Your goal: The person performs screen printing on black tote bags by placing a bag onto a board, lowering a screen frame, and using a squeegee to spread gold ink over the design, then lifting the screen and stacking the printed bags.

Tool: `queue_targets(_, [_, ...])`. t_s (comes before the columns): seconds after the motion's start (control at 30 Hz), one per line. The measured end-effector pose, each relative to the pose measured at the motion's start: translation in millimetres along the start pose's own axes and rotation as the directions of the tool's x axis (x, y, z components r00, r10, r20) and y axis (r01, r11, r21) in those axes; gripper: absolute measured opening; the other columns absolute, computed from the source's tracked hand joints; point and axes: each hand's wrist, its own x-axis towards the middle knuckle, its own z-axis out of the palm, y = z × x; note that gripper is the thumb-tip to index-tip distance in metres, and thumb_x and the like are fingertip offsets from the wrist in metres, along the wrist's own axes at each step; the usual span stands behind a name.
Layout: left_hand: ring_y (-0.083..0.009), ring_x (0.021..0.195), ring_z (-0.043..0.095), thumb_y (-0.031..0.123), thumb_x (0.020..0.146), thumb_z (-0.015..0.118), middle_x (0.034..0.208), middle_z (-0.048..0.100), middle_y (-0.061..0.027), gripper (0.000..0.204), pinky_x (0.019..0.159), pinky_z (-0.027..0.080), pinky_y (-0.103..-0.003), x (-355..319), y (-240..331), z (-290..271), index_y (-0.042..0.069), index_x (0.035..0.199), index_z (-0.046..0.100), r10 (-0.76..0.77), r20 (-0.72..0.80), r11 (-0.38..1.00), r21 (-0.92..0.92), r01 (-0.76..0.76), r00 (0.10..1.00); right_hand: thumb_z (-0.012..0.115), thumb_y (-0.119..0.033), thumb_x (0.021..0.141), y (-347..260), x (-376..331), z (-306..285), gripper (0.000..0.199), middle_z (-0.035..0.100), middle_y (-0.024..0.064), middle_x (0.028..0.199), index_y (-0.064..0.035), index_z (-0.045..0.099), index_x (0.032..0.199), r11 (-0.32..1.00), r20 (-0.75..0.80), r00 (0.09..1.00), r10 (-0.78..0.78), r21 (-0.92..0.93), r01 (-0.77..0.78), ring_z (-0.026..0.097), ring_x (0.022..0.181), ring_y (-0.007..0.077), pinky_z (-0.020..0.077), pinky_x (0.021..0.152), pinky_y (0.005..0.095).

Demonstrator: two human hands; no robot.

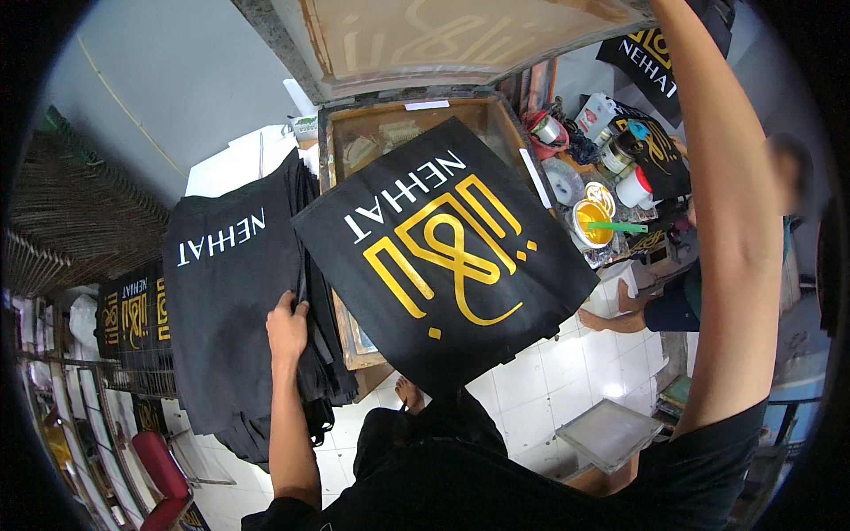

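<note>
My left hand [288, 329] is at the right edge of a stack of black fabric bags [221, 301], its thumb and fingers closed on the top bag's edge. White lettering marks that bag. To its right, a black bag [390, 234] printed with white letters and shiny gold script lies tilted across a wooden printing base [354, 345]. Above the base a screen-printing frame [425, 44] is raised, with script showing on its mesh. My right arm [735, 212] stretches up to the frame's right corner; the hand itself is beyond the upper edge.
At the right, a cluttered table holds a tub of yellow ink [591, 226] with a green spatula [620, 227], jars and a white bottle [632, 188]. Another person [677, 305] is beyond it. A red chair [161, 469] and drying racks [71, 203] are at the left.
</note>
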Motion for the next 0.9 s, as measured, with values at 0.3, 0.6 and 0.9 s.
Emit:
queue_targets(0.3, [-0.014, 0.084, 0.056, 0.018, 0.098, 0.058, 0.086, 0.064, 0.0002, 0.025, 0.082, 0.043, -0.028, 13, -48, 5, -0.004, 0.094, 0.069, -0.092, -0.08, 0.841, -0.54, 0.035, 0.993, 0.081, -0.031, 0.08, -2, 12, 7, 0.045, 0.076, 0.0228, 0.096, 0.0047, 0.076, 0.108, 1.0, -0.006, 1.0, 0.002, -0.004, -0.002, 0.071, 0.085, 0.0282, 0.0549, 0.083, 0.0377])
queue_targets(0.6, [-0.0176, 0.093, 0.06, 0.025, 0.094, 0.058, 0.102, 0.069, -0.0051, 0.034, 0.092, 0.044, -0.031, 23, -78, -8, -0.003, 0.107, 0.073, -0.241, -0.06, 0.705, -0.697, 0.132, 0.969, 0.081, -0.033, 0.08, -3, 22, 28, 0.048, 0.076, 0.0247, 0.097, 0.0059, 0.075, 0.108, 1.0, -0.013, 1.0, 0.011, -0.017, -0.011, 0.072, 0.086, 0.0296, 0.0548, 0.084, 0.038])
queue_targets(0.9, [-0.0262, 0.134, 0.056, 0.026, 0.099, 0.059, 0.132, 0.069, -0.0155, 0.039, 0.116, 0.034, -0.035, -1, 25, -15, -0.007, 0.116, 0.071, 0.111, 0.136, 0.794, -0.608, -0.006, 0.984, 0.083, -0.038, 0.078, 18, 25, 11, 0.052, 0.076, 0.0239, 0.096, 0.0043, 0.076, 0.108, 0.999, 0.035, 0.999, -0.003, -0.041, 0.005, 0.069, 0.081, 0.0285, 0.0551, 0.082, 0.0395])
